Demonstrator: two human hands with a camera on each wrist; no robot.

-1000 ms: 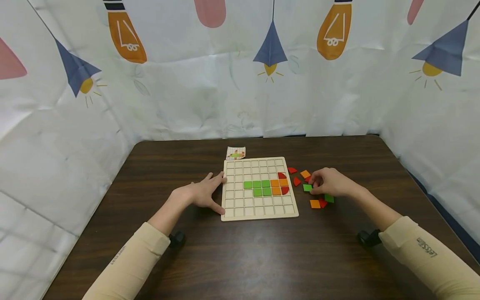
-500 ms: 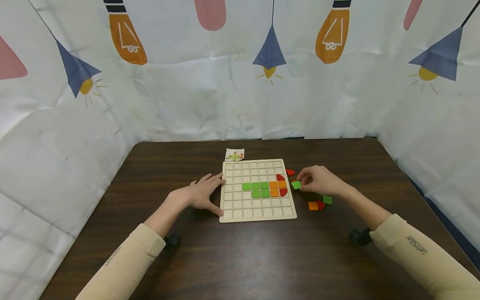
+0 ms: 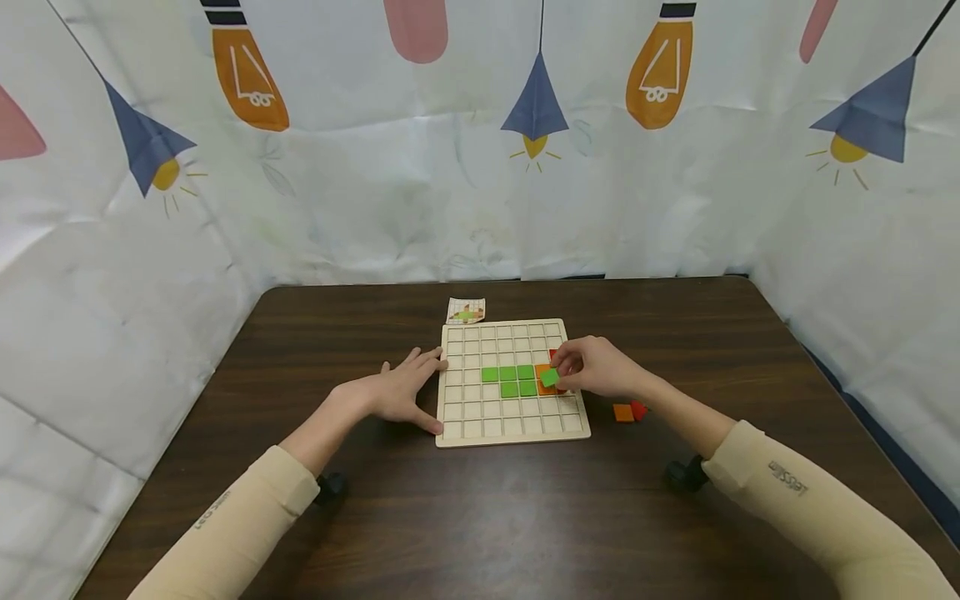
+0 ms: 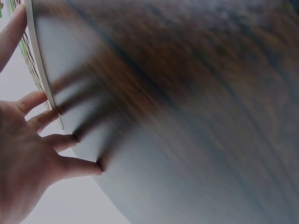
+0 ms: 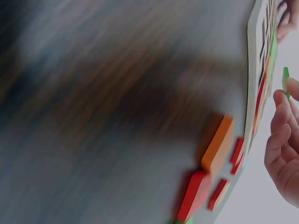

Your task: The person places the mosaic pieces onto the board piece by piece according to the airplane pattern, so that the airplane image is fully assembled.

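My left hand (image 3: pixel 393 393) is spread at the left edge of a pale wooden grid board (image 3: pixel 480 430), thumb and fingertips touching its rim. The left wrist view shows those straight fingers along the board's side (image 4: pixel 41 63). Over the right part of the board, my right hand (image 3: pixel 606 368) pinches a green square tile (image 3: pixel 550 378) between thumb and fingers. That tile is tilted and held above the grid in the right wrist view. Several green tiles (image 3: pixel 508 382) lie in the cells. Orange and red pieces beside them are partly hidden by the right hand and its tile.
Right of the board lie a loose orange square (image 3: pixel 623 413) and a red piece (image 3: pixel 638 410). More red pieces (image 5: pixel 237 151) show in the right wrist view. A small printed pattern card (image 3: pixel 467 311) rests behind the board. A patterned curtain (image 3: pixel 352 192) surrounds the dark table.
My right hand has taken the green tile from the loose pieces on the right and carried it left over the board. The left hand has stayed at the board's edge.
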